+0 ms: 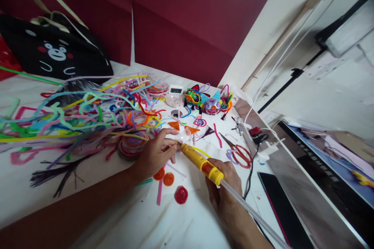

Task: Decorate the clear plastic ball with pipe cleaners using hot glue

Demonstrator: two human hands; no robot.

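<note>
yellow plastic forms the body of a glue gun (201,163), which lies slantwise above the white counter (175,223) near the middle of the work area. the right hand (228,184) is closed around its rear part, and a long translucent glue stick (253,212) runs out of the back end. the nozzle points at the fingertips of the left hand (154,155), whose thumb and fingers are bent close together just beside it; whether they pinch anything small cannot be told. just beyond those fingertips is a clear plastic piece (184,137), with two orange triangles (174,125) near it on the far side.

nearer the person, below the left hand, lie two orange coils (168,179), a red coil (181,195) and a pink strip (159,192). to the left spreads a tangled heap of colourful pipe cleaners (96,114), in front of a black bag (55,54). scissors with orange handles (242,156) rest to the right, near a dark phone (282,206). farther back, bright decorated ornaments (212,106) stand beside a small white digital timer (175,90).
</note>
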